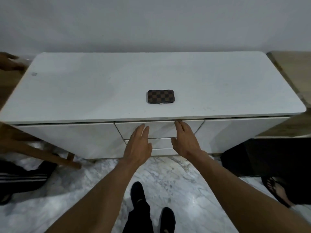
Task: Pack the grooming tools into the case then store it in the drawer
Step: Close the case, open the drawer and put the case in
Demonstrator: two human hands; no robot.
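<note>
Two flat hands, left hand (138,145), right hand (185,140), drawer (159,130) shut, case (160,96) closed

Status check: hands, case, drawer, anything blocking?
Left hand and right hand open, empty, at the top drawer front. Checkered case shut, on the cabinet top. Drawer closed. Nothing in the way.

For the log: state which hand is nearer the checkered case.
Right hand, marginally; its fingertips reach the cabinet top's edge below the checkered case. Left hand sits lower on the drawer front.
</note>
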